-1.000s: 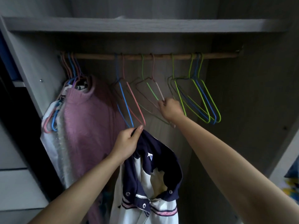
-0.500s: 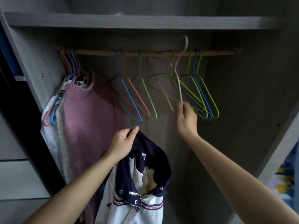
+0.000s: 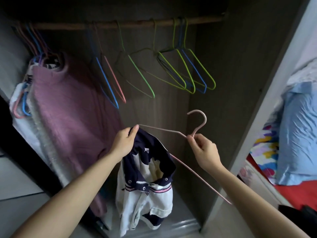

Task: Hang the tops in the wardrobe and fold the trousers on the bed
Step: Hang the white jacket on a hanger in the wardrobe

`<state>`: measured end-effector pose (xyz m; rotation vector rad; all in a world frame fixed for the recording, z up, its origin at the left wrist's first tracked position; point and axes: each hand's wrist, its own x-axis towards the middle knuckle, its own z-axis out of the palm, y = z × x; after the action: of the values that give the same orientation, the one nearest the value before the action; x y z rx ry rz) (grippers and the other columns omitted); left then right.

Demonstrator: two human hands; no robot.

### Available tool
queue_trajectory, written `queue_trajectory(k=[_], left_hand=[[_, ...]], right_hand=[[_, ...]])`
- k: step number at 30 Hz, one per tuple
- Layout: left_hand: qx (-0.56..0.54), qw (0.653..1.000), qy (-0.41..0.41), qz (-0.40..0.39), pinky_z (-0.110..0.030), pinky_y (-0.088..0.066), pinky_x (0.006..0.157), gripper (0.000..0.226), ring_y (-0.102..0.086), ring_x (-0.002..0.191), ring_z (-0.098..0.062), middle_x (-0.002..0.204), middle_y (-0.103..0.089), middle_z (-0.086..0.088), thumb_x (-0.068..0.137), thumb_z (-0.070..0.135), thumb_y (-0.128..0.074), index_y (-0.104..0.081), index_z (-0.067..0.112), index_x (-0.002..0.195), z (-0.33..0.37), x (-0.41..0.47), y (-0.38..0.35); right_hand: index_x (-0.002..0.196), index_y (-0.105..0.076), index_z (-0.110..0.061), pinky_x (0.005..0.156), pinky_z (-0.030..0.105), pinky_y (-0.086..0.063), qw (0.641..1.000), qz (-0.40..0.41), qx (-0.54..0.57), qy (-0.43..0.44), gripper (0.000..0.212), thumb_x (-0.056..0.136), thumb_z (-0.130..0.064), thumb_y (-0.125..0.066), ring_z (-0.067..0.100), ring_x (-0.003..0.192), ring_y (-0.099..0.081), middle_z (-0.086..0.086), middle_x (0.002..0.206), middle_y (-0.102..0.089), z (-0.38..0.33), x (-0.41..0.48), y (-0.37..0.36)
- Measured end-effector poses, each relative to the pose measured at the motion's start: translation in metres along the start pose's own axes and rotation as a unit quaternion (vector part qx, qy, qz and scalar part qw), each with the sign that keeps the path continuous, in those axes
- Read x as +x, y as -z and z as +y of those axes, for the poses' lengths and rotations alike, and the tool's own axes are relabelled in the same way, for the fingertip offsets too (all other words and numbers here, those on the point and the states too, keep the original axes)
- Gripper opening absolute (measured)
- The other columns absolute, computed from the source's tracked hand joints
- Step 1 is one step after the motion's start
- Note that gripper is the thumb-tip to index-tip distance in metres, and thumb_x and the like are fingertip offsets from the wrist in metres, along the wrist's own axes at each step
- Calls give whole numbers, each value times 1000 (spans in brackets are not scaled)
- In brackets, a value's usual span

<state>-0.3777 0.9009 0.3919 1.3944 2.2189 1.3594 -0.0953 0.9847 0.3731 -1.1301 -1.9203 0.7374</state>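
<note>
**Pink hanger clear of rail, top in L hand**

Inside the wardrobe (image 3: 211, 66), centre frame: L hand (image 3: 124, 143) grips the navy collar of the navy/white top (image 3: 147, 194), thumb & fingers clamped on the cloth. The rest of the top hangs down toward 6 o'clock. R hand (image 3: 204, 150), at 3 o'clock of the L, pinches the pink hanger (image 3: 205, 119) at its neck, fingers curled round the wire, hook up. One hanger tip meets the L thumb. Rail (image 3: 120, 24) at 12 w/ empty hangers (image 3: 142, 76). Mauve sweater (image 3: 68, 109) hangs at 9. Bed (image 3: 298, 126) at 3.
</note>
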Motion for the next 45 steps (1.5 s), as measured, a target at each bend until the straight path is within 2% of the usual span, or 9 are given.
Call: queue_trajectory(k=[7, 12, 19, 25, 30, 33, 37, 42, 45], left_hand=[[218, 973, -78, 25, -38, -39, 58, 51, -61, 74, -38, 75, -65, -10, 102, 54, -35, -50, 14, 73, 13, -11, -21], [325, 931, -158, 55, -35, -33, 56, 49, -65, 77, -40, 86, -65, -12, 101, 49, -43, -61, 9, 81, 32, -11, -27], [196, 952, -230, -57, -35, -25, 58, 47, -53, 65, -35, 62, -42, -1, 100, 40, -52, -36, 14, 65, 78, -36, -54], [123, 947, -280, -95, -32, -15, 58, 52, -33, 54, -22, 54, -29, 4, 95, 33, -64, -36, 9, 60, 111, -50, -61], [77, 969, -193, -137, -36, -39, 69, 31, -54, 74, -27, 77, -58, -10, 92, 28, -68, -67, 0, 79, 114, -42, -52], [1, 975, -158, -156, -39, -46, 75, 26, -60, 78, -26, 84, -68, -19, 93, 23, -67, -71, -2, 85, 125, -43, -47], [-108, 961, -168, -193, -31, -47, 71, 17, -57, 70, -8, 75, -67, -2, 92, 23, -69, -75, 10, 85, 150, -64, -50], [58, 947, -287, -134, -44, -49, 85, 13, -60, 83, -20, 87, -57, 3, 86, 26, -75, -76, 21, 98, 148, -62, -39], [166, 923, -347, -15, -45, -38, 94, 30, -54, 103, -27, 106, -56, -6, 88, 31, -70, -71, 19, 116, 139, -54, -34]], right_hand=[[79, -57, -27, 52, 30, -41, 995, 48, -81, -32, 22, 99, -34, -50, 9, 58, -58, -10, 61, -59, 19, -56, 51], [66, -57, -23, 48, 35, -51, 991, -3, -135, 14, 48, 98, -58, -46, 10, 48, -59, -3, 54, -59, 22, -91, 87], [57, -41, -38, 49, 9, -34, 983, 60, -148, 95, 44, 97, -49, -54, -1, 68, -59, -24, 45, -41, 20, -106, 77], [77, -70, -15, 62, 35, -46, 980, -47, -194, 19, 47, 101, -49, -49, 25, 71, -66, 0, 68, -68, 17, -99, 48], [59, -61, -43, 51, 8, -38, 989, 143, -23, 34, 40, 98, -49, -56, -3, 59, -62, -28, 60, -62, 2, -90, 66], [61, -64, -39, 56, 8, -40, 996, 89, 6, -28, 41, 100, -45, -56, -7, 62, -62, -25, 58, -63, 9, -92, 56], [65, -70, -25, 67, 23, -44, 995, 18, 12, -98, 42, 100, -43, -55, 4, 69, -65, -15, 63, -67, 16, -84, 39], [58, -67, -30, 60, 33, -47, 986, 127, 103, -45, 45, 101, -40, -56, 7, 52, -57, -2, 57, -66, -10, -66, 63], [53, -64, -36, 52, 19, -38, 983, 152, 97, 23, 50, 101, -44, -54, 2, 49, -53, -12, 53, -61, -21, -63, 81]])
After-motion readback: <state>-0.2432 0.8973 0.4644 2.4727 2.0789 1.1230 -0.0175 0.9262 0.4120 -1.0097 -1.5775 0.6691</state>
